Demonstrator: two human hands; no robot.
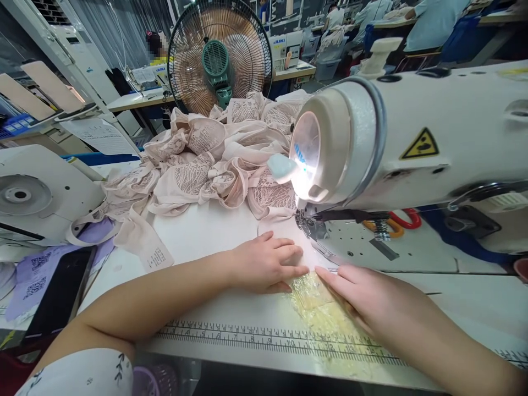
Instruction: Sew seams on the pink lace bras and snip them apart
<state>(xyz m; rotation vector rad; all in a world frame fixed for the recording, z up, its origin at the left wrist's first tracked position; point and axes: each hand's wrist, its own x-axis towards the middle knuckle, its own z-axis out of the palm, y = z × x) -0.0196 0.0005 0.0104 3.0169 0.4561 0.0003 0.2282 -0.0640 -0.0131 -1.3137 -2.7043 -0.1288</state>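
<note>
My left hand (268, 263) lies flat on the white table with its fingers spread. Its fingertips rest on a pale pink piece of fabric (280, 219) that runs under the needle area of a JUKI sewing machine (342, 137). My right hand (357, 291) is to the right, fingers stretched out and lying at the fabric's near edge, beside the metal plate. Part of the right hand's underside is hidden. A heap of pale pink lace bras (243, 137) sits behind the fabric, close to the machine head.
Yellowed clear tape (317, 308) and a printed ruler strip (256, 336) cover the table's front edge. Red and orange handles (406, 219) lie behind the machine bed. A phone (64, 291) and second machine (45, 192) are left; a large fan (218, 60) stands behind.
</note>
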